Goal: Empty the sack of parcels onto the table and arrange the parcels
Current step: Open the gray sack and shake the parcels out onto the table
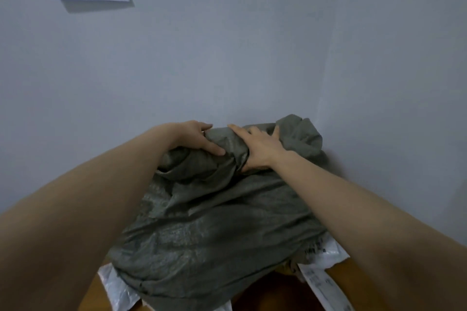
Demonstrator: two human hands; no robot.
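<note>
Left hand [197, 137] and right hand [257, 149] both clutch the sack [214, 222] by its bunched top mid-frame; parcels [116, 288] peek from under it on the table [273, 295], bottom

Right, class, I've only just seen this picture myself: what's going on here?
A person grips the bunched far end of a grey-green sack with both hands, the left hand and the right hand side by side. At its near end, white parcels poke out from under it onto the brown table, which stands by a pale wall. The emptying seems under way, and no arranging shows yet.
</note>
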